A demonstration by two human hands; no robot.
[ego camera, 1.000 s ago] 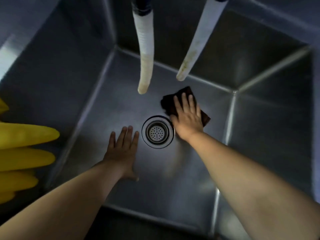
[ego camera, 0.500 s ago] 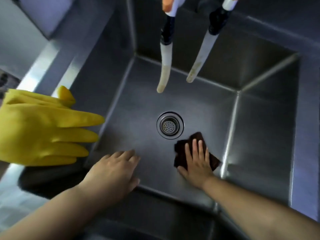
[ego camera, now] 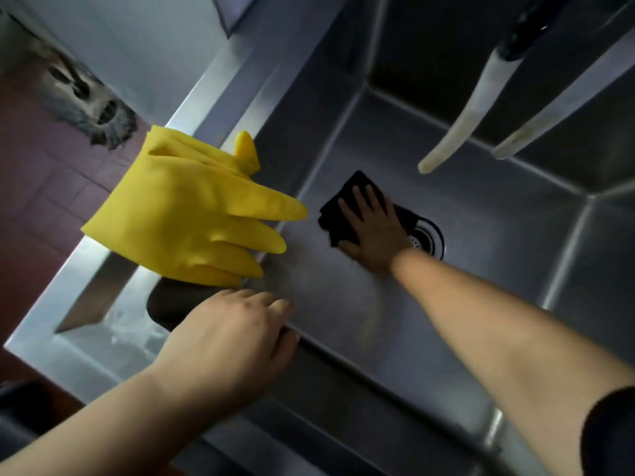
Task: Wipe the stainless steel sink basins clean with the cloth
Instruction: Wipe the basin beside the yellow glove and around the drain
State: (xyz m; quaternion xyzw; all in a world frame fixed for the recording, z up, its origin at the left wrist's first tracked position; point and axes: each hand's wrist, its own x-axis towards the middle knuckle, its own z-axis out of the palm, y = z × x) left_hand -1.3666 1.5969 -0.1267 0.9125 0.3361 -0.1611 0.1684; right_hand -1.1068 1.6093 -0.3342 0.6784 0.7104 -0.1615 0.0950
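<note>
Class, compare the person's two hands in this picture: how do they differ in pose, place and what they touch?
The right hand lies flat with straight fingers, pressing the dark cloth on the basin floor beside the drain. The left hand holds no cloth; its fingers bend over the sink's front rim. The right reaches deep into the basin, the left stays at its edge. Both are bare.

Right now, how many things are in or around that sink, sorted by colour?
Yellow: 1, rubber glove on the rim
Black: 1, cloth under the right hand
Whitish: 2, hoses
Silver: 1, drain strainer
Total: 5
</note>
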